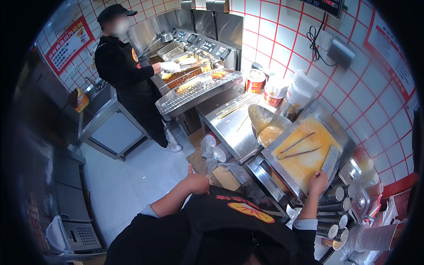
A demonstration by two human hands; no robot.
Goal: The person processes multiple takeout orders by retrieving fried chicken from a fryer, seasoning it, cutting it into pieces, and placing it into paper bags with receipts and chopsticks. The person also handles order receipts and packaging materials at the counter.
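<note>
My right hand is closed around the near end of a flat metal blade, perhaps a cleaver or a scraper. The blade lies along the right side of an orange-stained board set in a steel tray. A pair of metal tongs rests spread on that board, left of the blade. My left hand is by my waist, against the black apron. One digit points away from me; the other fingers are hidden from view, and I see nothing held there.
A co-worker in black stands at the deep fryer, a gloved hand over a wire rack with fried food. A steel scoop pan and skewers are on the steel table. Shaker cans and stacked cups crowd my right.
</note>
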